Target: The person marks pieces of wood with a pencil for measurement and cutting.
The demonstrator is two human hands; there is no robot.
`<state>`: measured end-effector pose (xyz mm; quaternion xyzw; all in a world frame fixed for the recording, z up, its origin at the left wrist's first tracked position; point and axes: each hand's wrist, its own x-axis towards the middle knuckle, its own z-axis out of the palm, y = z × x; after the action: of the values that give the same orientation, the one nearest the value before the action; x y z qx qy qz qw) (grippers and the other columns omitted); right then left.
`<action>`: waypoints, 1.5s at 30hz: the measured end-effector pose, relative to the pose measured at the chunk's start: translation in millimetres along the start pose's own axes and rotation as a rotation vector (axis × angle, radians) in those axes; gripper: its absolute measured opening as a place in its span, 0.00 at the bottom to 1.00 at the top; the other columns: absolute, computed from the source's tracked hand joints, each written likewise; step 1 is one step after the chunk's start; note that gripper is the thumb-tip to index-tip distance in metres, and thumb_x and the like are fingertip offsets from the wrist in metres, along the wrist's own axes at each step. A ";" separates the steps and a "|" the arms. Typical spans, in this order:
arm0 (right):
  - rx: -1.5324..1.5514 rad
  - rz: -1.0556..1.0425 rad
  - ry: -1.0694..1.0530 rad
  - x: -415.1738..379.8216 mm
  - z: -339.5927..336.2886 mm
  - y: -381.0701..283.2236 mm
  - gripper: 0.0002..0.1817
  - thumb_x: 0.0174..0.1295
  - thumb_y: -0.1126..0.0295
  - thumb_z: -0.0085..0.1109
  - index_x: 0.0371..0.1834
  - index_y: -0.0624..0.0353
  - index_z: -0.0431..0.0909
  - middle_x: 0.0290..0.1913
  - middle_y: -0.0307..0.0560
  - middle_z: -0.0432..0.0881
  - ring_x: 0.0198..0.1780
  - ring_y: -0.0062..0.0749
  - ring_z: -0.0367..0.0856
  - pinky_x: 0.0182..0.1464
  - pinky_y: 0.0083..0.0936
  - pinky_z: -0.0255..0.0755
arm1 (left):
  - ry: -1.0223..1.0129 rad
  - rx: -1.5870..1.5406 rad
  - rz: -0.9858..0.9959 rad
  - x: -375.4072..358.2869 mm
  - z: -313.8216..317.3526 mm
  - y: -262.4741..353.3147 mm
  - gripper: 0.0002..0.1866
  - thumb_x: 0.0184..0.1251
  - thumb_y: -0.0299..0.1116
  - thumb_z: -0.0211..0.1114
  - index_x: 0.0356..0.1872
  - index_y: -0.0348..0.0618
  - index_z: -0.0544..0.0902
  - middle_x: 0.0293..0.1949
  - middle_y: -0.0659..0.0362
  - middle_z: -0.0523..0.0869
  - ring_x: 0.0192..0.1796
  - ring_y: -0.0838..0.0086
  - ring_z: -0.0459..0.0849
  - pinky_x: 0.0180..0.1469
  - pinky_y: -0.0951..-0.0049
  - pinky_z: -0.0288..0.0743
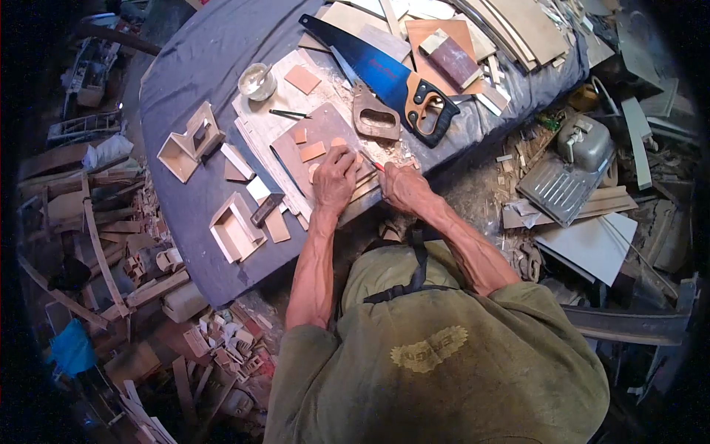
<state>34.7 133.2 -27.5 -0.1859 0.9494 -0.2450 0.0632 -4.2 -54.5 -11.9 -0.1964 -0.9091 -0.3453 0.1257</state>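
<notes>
My left hand (335, 181) presses bent fingers down on a small wooden piece, mostly hidden beneath them, on a thin brown board (323, 124). Close to its right, my right hand (405, 189) grips a slim red tool (379, 166) whose thin tip points toward the left fingers. Several small orange-brown wood pieces (313, 152) lie just beyond my left hand. A black pen-like tool (290, 114) rests farther up on the stacked sheets. Beyond my right hand lie a wooden-handled saw (376, 118) and a larger handsaw (370, 63) with a blue blade.
An open jar (257, 81) with a stick in it stands at the back left. Small wooden boxes (237, 227) sit on the table's grey cloth (194, 240) at left. Wood offcuts (510, 29) pile up at the back right. A metal sink (566, 181) lies right of the table.
</notes>
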 end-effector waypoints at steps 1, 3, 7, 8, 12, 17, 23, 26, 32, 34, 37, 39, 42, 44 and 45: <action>0.077 0.051 -0.018 0.3 0.2 -2.2 0.12 0.69 0.67 0.50 0.36 0.67 0.73 0.22 0.64 0.80 0.28 0.60 0.83 0.31 0.48 0.76 | -0.008 -0.008 0.009 -0.2 -1.0 0.1 0.07 0.57 0.25 0.69 0.37 0.38 0.85 0.41 0.54 0.83 0.42 0.58 0.86 0.41 0.62 0.79; 0.093 0.097 -0.018 -1.4 3.5 -7.4 0.14 0.70 0.66 0.49 0.37 0.70 0.73 0.25 0.70 0.80 0.30 0.66 0.83 0.33 0.52 0.76 | 0.002 -0.008 0.012 -1.6 0.4 -1.8 0.08 0.56 0.25 0.70 0.37 0.39 0.85 0.41 0.54 0.83 0.42 0.59 0.86 0.40 0.63 0.79; 0.285 0.300 0.040 -10.1 -6.1 -29.0 0.16 0.71 0.64 0.49 0.37 0.71 0.72 0.24 0.72 0.80 0.29 0.67 0.83 0.33 0.54 0.75 | 0.003 0.025 0.009 -3.0 2.2 -0.8 0.08 0.55 0.25 0.70 0.36 0.39 0.85 0.40 0.55 0.83 0.40 0.60 0.86 0.39 0.63 0.79; 0.286 0.314 0.045 -9.9 -7.5 -31.5 0.16 0.71 0.64 0.48 0.37 0.71 0.72 0.25 0.72 0.81 0.29 0.67 0.83 0.33 0.55 0.76 | 0.003 0.041 0.006 -2.6 3.5 -0.6 0.07 0.55 0.25 0.70 0.36 0.39 0.85 0.40 0.55 0.83 0.40 0.59 0.86 0.39 0.63 0.79; 0.287 0.369 0.091 -12.5 -4.5 -43.5 0.17 0.73 0.63 0.47 0.36 0.70 0.72 0.25 0.72 0.81 0.29 0.67 0.84 0.33 0.55 0.77 | 0.003 0.079 0.008 -3.5 4.7 0.0 0.06 0.55 0.25 0.69 0.35 0.40 0.85 0.39 0.55 0.82 0.39 0.59 0.85 0.39 0.63 0.79; 0.337 0.426 0.103 -21.3 9.9 -45.9 0.19 0.73 0.59 0.47 0.37 0.69 0.71 0.25 0.76 0.78 0.31 0.73 0.81 0.35 0.60 0.74 | 0.066 0.124 -0.011 -7.1 7.4 3.9 0.07 0.57 0.29 0.71 0.37 0.40 0.87 0.41 0.55 0.85 0.37 0.58 0.87 0.37 0.62 0.79; 0.435 0.297 0.043 -27.0 -4.1 -23.4 0.22 0.74 0.59 0.43 0.36 0.72 0.75 0.27 0.74 0.80 0.34 0.72 0.81 0.40 0.55 0.73 | 0.103 0.086 -0.072 -6.9 11.0 6.4 0.11 0.58 0.28 0.70 0.42 0.39 0.85 0.39 0.52 0.84 0.40 0.54 0.85 0.43 0.60 0.79; 0.462 0.339 0.098 -35.6 -13.0 -27.8 0.22 0.74 0.59 0.43 0.37 0.71 0.75 0.27 0.73 0.79 0.33 0.71 0.80 0.38 0.56 0.71 | 0.049 0.041 -0.149 -7.0 3.0 21.4 0.18 0.57 0.29 0.68 0.50 0.37 0.80 0.42 0.47 0.82 0.44 0.50 0.83 0.47 0.57 0.78; 0.299 0.174 0.156 -37.2 4.9 -16.3 0.18 0.77 0.65 0.39 0.41 0.71 0.72 0.33 0.69 0.78 0.34 0.65 0.80 0.37 0.53 0.72 | 0.028 0.084 -0.229 -6.8 -2.8 27.4 0.25 0.57 0.30 0.67 0.56 0.35 0.74 0.46 0.42 0.78 0.48 0.44 0.80 0.49 0.51 0.75; 0.273 0.156 0.184 -37.8 2.8 -15.3 0.17 0.78 0.66 0.37 0.41 0.72 0.71 0.33 0.67 0.77 0.34 0.64 0.80 0.36 0.53 0.73 | -0.014 0.153 -0.270 0.0 -4.7 38.8 0.24 0.57 0.31 0.68 0.55 0.35 0.74 0.45 0.43 0.78 0.48 0.44 0.79 0.48 0.51 0.75; 0.312 0.171 0.182 -40.0 -1.2 -12.9 0.17 0.78 0.67 0.36 0.40 0.73 0.70 0.33 0.66 0.77 0.34 0.63 0.79 0.36 0.52 0.72 | -0.118 0.202 -0.256 -0.2 3.6 28.9 0.25 0.56 0.32 0.69 0.55 0.35 0.74 0.45 0.43 0.77 0.48 0.43 0.79 0.49 0.51 0.75; 0.365 0.202 0.161 -40.8 -5.4 -10.8 0.18 0.79 0.67 0.36 0.40 0.73 0.69 0.33 0.66 0.76 0.34 0.63 0.79 0.36 0.52 0.72 | -0.128 0.178 -0.242 -0.8 3.2 26.3 0.27 0.56 0.32 0.70 0.56 0.34 0.74 0.45 0.42 0.78 0.49 0.43 0.79 0.50 0.51 0.74; 0.434 0.242 0.113 -42.2 -11.6 -12.2 0.18 0.79 0.67 0.35 0.40 0.73 0.69 0.34 0.66 0.76 0.35 0.62 0.78 0.37 0.51 0.71 | -0.085 0.112 -0.203 -2.7 0.0 25.1 0.31 0.55 0.30 0.70 0.61 0.35 0.71 0.47 0.43 0.79 0.51 0.44 0.80 0.52 0.53 0.74; 0.461 0.256 0.082 -43.6 -15.3 -14.2 0.18 0.79 0.67 0.35 0.40 0.73 0.68 0.34 0.66 0.75 0.35 0.62 0.77 0.37 0.51 0.70 | -0.058 0.052 -0.241 -3.6 -0.6 27.3 0.34 0.56 0.29 0.69 0.65 0.36 0.67 0.49 0.43 0.79 0.52 0.45 0.80 0.53 0.53 0.74; 0.454 0.251 0.082 -44.0 -15.4 -14.7 0.17 0.79 0.67 0.35 0.40 0.73 0.68 0.34 0.66 0.75 0.35 0.62 0.77 0.37 0.51 0.70 | -0.055 0.020 -0.296 -2.6 -2.8 32.7 0.36 0.56 0.28 0.69 0.67 0.36 0.65 0.50 0.43 0.80 0.53 0.46 0.80 0.54 0.54 0.75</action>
<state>76.8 144.9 -5.6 -0.0376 0.8875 -0.4495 0.0946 12.9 -34.7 8.1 -0.0682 -0.9345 -0.3456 0.0504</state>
